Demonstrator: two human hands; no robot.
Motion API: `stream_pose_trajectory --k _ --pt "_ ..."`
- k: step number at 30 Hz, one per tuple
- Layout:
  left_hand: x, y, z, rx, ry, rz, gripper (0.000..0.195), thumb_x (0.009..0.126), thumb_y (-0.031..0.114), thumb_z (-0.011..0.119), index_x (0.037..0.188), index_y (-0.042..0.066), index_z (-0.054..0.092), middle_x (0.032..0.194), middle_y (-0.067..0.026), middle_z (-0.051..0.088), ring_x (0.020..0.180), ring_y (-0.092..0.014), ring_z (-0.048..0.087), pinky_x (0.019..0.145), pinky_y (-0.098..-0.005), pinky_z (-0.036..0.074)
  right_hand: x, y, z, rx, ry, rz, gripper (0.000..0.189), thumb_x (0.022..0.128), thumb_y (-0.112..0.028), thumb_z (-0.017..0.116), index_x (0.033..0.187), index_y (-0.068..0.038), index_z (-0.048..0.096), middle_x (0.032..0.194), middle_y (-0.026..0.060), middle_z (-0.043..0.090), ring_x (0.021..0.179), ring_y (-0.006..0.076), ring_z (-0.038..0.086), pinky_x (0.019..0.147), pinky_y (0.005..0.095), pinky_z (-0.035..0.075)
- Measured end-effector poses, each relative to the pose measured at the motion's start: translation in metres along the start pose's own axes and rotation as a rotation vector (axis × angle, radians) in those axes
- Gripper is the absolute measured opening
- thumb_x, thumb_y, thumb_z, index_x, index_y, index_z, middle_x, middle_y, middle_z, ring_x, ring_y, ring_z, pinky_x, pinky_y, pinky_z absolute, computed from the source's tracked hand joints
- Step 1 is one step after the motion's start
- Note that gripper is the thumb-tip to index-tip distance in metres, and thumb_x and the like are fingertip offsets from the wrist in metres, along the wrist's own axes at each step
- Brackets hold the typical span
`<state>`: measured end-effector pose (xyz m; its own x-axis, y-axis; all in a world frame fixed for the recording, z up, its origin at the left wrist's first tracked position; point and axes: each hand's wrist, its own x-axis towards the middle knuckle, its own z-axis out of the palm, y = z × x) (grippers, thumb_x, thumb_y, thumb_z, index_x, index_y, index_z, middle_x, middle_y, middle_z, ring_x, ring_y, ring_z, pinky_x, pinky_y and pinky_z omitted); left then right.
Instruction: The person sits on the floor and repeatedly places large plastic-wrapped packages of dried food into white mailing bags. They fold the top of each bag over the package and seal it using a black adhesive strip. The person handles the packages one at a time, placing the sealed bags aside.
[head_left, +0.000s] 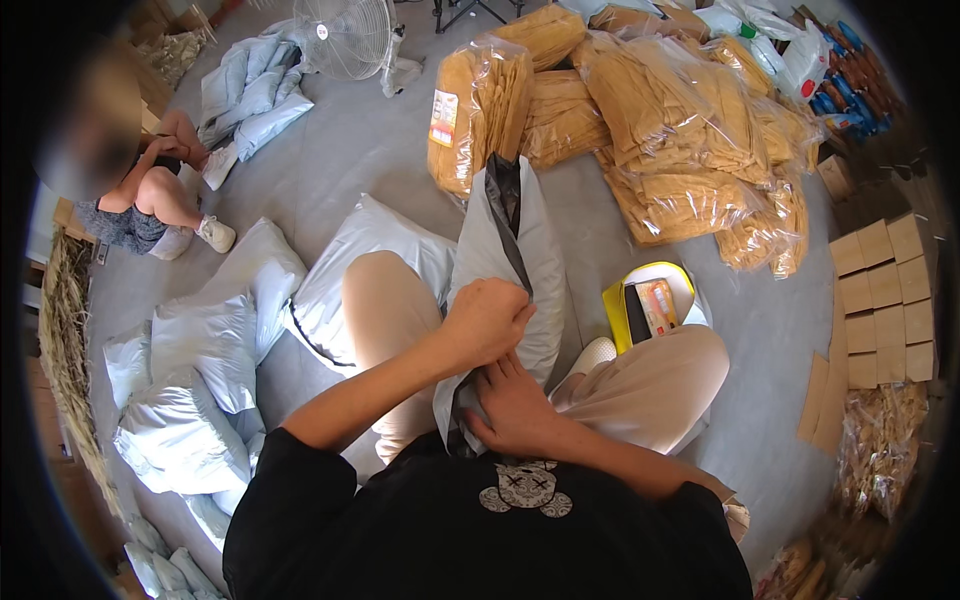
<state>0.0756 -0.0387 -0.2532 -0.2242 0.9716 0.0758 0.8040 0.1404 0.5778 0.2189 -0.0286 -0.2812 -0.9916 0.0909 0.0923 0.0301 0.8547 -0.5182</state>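
Note:
A grey plastic mailing bag (544, 330) with a dark lining stands upright between my knees, its long mouth partly parted at the far end. My left hand (491, 319), fingers curled, pinches the edges of the mouth near the bag's middle. Just below it, nearer my body, my right hand (517, 409) grips the near end, thumb and fingers spread about the plastic. What the bag holds is hidden. A full pale mailing bag (390, 262) lies on the floor past my left knee. Beside my right foot, a yellow-rimmed container (616, 311) holds a printed packet (658, 306).
Clear-wrapped bundles of tan dried sheets (675, 112) are heaped ahead to the right. Filled mailing bags (202, 352) lie at left, with more bags (255, 82) near a floor fan (341, 37). A person (161, 180) sits at far left. Cardboard boxes (885, 300) are stacked at right.

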Motion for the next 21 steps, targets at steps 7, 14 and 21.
stream_pose_trajectory --k 7,14,21 --pt "0.002 -0.017 0.057 0.225 -0.034 0.234 0.002 0.061 0.004 0.059 0.060 0.003 0.060 0.066 -0.0167 0.060 0.062 -0.031 0.061 0.055 -0.0407 0.048 0.015 0.012 0.051 0.196 0.062 -0.183 0.034 0.077 -0.022 0.052 0.106 -0.005 0.057 0.108 0.0122 0.059 0.103 0.0310 0.053 0.085 0.0467 0.039" --pt "-0.001 -0.023 0.061 0.267 0.069 0.175 0.003 0.062 0.005 0.059 0.060 0.005 0.061 0.065 -0.0148 0.060 0.059 -0.031 0.061 0.050 -0.0398 0.047 0.012 0.011 0.021 0.257 0.004 -0.203 0.032 0.078 -0.019 0.058 0.104 -0.001 0.056 0.104 0.0142 0.059 0.104 0.0326 0.051 0.089 0.0457 0.036" --pt "-0.003 -0.039 0.100 -0.137 0.133 0.275 0.004 0.060 0.007 0.059 0.060 0.003 0.060 0.063 -0.0139 0.057 0.058 -0.030 0.059 0.048 -0.0375 0.047 -0.009 0.033 -0.060 0.620 -0.423 -0.048 0.027 0.090 -0.021 0.054 0.088 0.004 0.062 0.089 0.0170 0.063 0.089 0.0282 0.059 0.081 0.0365 0.045"
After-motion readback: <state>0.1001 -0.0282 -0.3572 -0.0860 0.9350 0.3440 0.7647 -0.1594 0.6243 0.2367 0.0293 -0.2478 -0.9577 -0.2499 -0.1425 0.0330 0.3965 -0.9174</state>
